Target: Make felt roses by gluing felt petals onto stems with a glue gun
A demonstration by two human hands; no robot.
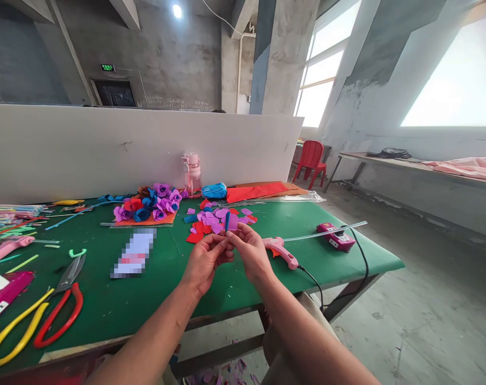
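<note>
A small paper flower in the making, a blue rolled strip [227,221] with a purple petal [233,222] against it, stands upright between my fingertips. My right hand [249,248] pinches the petal and roll from the right, thumb in front. My left hand [206,261] is closed at the lower end, its thumb and forefinger touching the same piece; its other fingers are curled. Just beyond lie loose purple, red and blue paper petals [211,218]. To the right of my right hand rests a pink glue gun [281,250] with a clear glue stick [307,233] in its back.
Finished paper flowers [158,203] are piled at the back, near a pink bottle [192,174]. Large scissors [68,289] with red and yellow handles lie at left. A magenta power strip [336,237] sits near the right edge of the green table [371,259]. A white board [86,152] stands behind.
</note>
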